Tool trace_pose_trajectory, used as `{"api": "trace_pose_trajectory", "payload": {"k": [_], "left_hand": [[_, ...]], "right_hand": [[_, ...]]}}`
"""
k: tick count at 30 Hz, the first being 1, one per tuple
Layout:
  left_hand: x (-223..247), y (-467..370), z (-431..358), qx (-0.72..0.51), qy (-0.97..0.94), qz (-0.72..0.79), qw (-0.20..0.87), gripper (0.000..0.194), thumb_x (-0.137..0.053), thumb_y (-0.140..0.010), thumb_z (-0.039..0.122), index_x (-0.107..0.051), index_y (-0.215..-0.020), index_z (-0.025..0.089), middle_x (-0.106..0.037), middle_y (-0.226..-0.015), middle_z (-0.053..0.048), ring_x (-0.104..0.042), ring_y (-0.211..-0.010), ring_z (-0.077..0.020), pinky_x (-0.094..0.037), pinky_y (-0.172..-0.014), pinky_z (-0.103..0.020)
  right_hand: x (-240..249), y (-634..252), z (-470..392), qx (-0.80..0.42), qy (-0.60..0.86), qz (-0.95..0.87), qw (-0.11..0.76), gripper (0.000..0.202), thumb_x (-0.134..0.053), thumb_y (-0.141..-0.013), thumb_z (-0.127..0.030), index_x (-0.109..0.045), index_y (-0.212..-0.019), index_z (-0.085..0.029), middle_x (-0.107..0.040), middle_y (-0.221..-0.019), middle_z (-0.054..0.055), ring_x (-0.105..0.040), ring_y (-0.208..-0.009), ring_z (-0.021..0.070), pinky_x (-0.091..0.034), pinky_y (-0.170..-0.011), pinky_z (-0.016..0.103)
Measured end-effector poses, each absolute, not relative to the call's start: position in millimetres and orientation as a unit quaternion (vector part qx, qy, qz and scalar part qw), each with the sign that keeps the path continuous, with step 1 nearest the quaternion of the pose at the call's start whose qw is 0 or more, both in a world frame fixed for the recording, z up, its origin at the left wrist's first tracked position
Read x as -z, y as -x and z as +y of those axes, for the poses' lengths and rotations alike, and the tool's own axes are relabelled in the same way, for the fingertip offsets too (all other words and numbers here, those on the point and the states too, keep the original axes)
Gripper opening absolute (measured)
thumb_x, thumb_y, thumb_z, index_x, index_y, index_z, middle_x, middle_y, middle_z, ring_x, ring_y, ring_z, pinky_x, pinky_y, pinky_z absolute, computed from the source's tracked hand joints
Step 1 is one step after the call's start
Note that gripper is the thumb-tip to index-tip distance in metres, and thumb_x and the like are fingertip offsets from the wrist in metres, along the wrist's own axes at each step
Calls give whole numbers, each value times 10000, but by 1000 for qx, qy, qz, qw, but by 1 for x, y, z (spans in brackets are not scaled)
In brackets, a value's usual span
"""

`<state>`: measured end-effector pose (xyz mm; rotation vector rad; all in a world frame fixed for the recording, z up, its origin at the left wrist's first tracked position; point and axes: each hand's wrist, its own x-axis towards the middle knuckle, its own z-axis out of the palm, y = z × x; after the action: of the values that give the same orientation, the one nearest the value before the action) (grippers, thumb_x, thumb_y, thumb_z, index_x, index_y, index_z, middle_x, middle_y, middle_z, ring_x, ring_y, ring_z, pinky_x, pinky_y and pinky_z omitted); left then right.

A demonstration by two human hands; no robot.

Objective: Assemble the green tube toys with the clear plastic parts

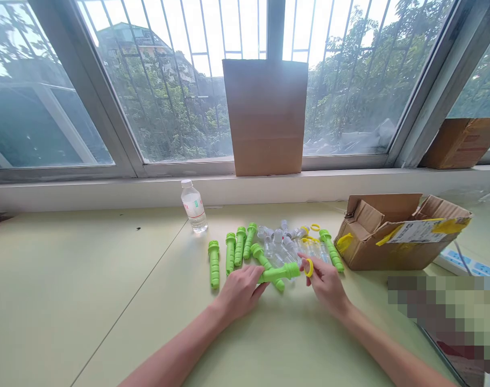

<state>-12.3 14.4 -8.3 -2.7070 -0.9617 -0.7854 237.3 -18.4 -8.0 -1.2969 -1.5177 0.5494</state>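
Note:
My left hand [241, 287] is closed around a green ridged plastic tube [283, 272], held sideways with its threaded end pointing right. In my right hand [325, 282] a small yellow ring [309, 267] is pinched, just off that threaded end and apart from it. Beneath the held tube another green tube [261, 255] lies slantwise. Several more green tubes [230, 252] lie in a loose row left of my hands, and a single green tube [331, 251] rests to the right. Clear plastic pieces [277, 250] are heaped behind my hands, with yellow rings [315, 227] among and behind them.
An opened cardboard box [385, 252] stands at the right, by a power strip [466, 263]. Toward the back left is a water bottle [194, 208]. A cardboard sheet [269, 118] leans against the window, and another box [462, 142] sits on the sill. The lower right corner is pixelated.

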Motion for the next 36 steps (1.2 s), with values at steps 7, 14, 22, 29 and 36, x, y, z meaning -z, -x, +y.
{"api": "trace_pose_trajectory", "payload": {"k": [7,14,22,29,36], "left_hand": [[8,12,15,259,907,-320,85,114,-466,-973,300,-485,-1009,194,-660,-802,-33,-643,-703,-212,-457,-573,-300],[5,11,13,270,906,-313,87,99,-461,-972,281,-488,-1018,197,-675,-821,-37,-641,-697,-206,-450,-570,-300],[5,12,13,266,907,-315,84,102,-472,-967,280,-485,-1029,200,-677,-835,-38,-650,-717,-209,-449,-575,-298],[6,12,14,270,903,-321,88,108,-450,-976,293,-488,-1013,198,-668,-813,-37,-642,-698,-204,-447,-567,-296],[6,11,15,259,905,-324,91,91,-485,-959,277,-490,-1006,200,-671,-820,-34,-643,-707,-206,-446,-573,-297]], "right_hand": [[6,-235,-20,-218,547,-653,476,476,-421,-957,-447,-713,-1141,-118,-610,-624,24,-500,-521,149,-417,-541,286],[8,-235,-20,-262,547,-638,475,467,-443,-932,-411,-698,-1191,-117,-573,-635,15,-500,-522,150,-418,-524,292],[7,-235,-21,-313,542,-607,490,434,-499,-900,-410,-714,-1141,-121,-549,-615,1,-472,-516,133,-399,-498,272],[4,-237,-18,-296,569,-544,542,444,-590,-845,-505,-738,-1035,-133,-583,-577,6,-513,-484,140,-435,-455,263],[5,-236,-19,-214,586,-541,563,437,-607,-833,-563,-743,-909,-154,-692,-700,78,-582,-516,170,-510,-475,299]]}}
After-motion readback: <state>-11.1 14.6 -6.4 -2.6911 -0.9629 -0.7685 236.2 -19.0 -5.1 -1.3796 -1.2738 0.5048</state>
